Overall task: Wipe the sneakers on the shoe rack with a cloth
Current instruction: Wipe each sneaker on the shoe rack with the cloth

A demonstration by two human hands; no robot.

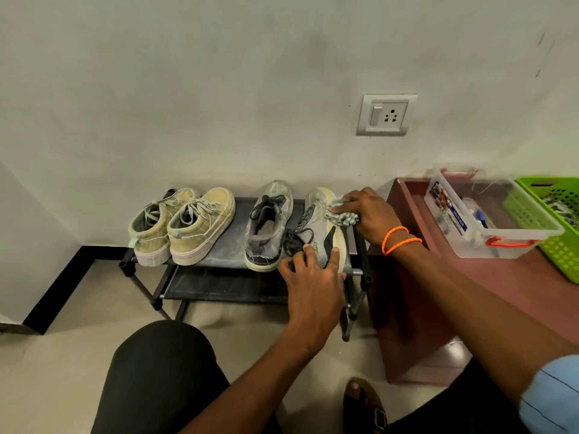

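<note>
A low black shoe rack [225, 245] stands against the wall. On its top shelf sit a pair of beige sneakers [188, 227] at the left and a pair of grey sneakers at the right. My left hand [313, 277] grips the heel of the rightmost grey sneaker [316, 220], thumb on one side and fingers on the other. My right hand [366, 214] holds a bunched grey-and-white cloth [341, 216] and presses it against the toe side of that sneaker. The other grey sneaker [266, 227] lies just to its left with dark loose laces.
A reddish-brown low table [416, 277] stands right beside the rack, carrying a clear plastic box [488, 214] and a green basket [560, 242]. A wall socket [387, 115] sits above. My knee [163, 371] and sandalled foot [363, 405] are on the tiled floor in front.
</note>
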